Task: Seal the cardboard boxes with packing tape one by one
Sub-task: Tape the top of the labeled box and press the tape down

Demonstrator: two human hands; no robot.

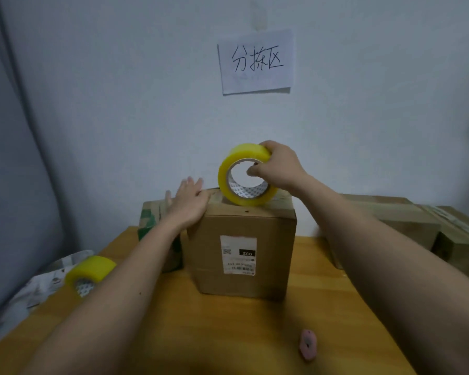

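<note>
My right hand (278, 169) has its fingers clamped on the yellow tape roll (245, 175), held on edge atop the upright cardboard box (244, 247) at mid bench (228, 328). My left hand (187, 205) presses flat, fingers straight, on the box's top left edge. A second tape roll (90, 273) lies far left.

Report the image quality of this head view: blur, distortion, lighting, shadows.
Head view: wide-angle distortion bows the wall corner at left and stretches both forearms; the left hand fingertips are motion-blurred, the tape roll fairly sharp; lighting is dim, flat and bluish, without glare; the near table edge falls into soft shadow; small print on the box label is unreadable.
</note>
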